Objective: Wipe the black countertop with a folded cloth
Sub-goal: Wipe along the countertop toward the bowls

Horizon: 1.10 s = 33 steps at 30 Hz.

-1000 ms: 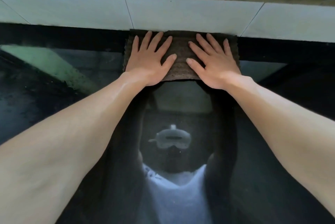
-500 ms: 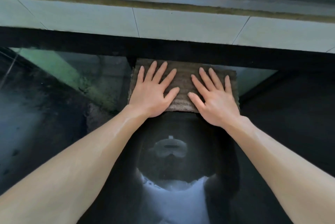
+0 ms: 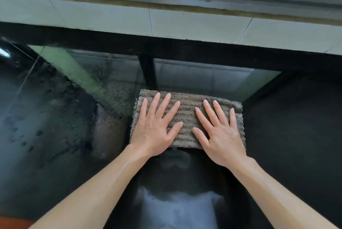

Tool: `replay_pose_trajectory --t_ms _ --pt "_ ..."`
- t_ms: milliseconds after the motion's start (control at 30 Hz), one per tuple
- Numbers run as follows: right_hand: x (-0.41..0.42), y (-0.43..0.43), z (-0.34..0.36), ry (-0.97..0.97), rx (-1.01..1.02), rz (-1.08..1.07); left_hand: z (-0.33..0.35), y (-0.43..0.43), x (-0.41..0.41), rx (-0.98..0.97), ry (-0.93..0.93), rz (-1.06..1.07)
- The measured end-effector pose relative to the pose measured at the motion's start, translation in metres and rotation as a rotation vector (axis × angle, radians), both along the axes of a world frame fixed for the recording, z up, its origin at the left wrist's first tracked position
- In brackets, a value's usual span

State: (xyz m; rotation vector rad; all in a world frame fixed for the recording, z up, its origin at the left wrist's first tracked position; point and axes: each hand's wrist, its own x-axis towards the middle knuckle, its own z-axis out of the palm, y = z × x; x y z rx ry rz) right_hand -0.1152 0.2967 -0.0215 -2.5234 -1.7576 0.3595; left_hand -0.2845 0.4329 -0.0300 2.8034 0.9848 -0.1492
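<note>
Currently, both hands lie flat and fully open, palms down, on the folded cloth (image 3: pixel 187 117). The left hand (image 3: pixel 154 130) covers the cloth's left portion, fingers spread and pointing away from the person, thumb angled toward the centre. The right hand (image 3: pixel 220 136) covers the right portion in a mirrored pose, fingers spread, thumb pointing inward toward the left thumb; the two thumbs are near each other but apart. Neither hand grips or pinches the fabric; contact is by palm and finger surfaces only. The cloth, grey-brown and ribbed, lies flat on the black countertop (image 3: pixel 296 126), well apart from the tiled wall (image 3: pixel 194 25) at the counter's far edge, with a strip of ribbed fabric exposed between the hands. Both forearms extend forward from the lower corners of the view, converging toward the cloth. The glossy countertop shows speckled marks to the left of the cloth.
</note>
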Motion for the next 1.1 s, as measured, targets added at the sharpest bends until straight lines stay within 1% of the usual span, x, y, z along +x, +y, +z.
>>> replay_pose_trajectory --t_ms 200,367,533,633,800,967,1100 --pt "-0.039 -0.044 0.004 0.008 0.008 0.031 0.006 -0.044 -0.042 -0.031 0.027 0.014" --pt "-0.068 -0.07 0.005 0.014 0.024 0.066 0.011 -0.076 -0.073 -0.063 -0.009 0.04" --pt "-0.073 -0.082 0.006 0.003 0.04 0.129 0.013 -0.091 -0.088 -0.072 -0.026 0.056" --pt "-0.062 -0.078 0.006 0.005 0.052 0.18 0.014 -0.089 -0.086 -0.07 -0.021 0.049" --pt "-0.053 -0.059 0.003 -0.011 0.014 0.251 0.013 -0.078 -0.083 -0.07 0.007 0.079" --pt "-0.045 -0.019 0.003 -0.016 0.012 0.203 0.01 -0.038 -0.07 -0.077 0.001 0.125" --pt "-0.041 0.02 -0.001 -0.021 0.016 0.141 0.007 0.004 -0.059 -0.078 -0.018 0.121"
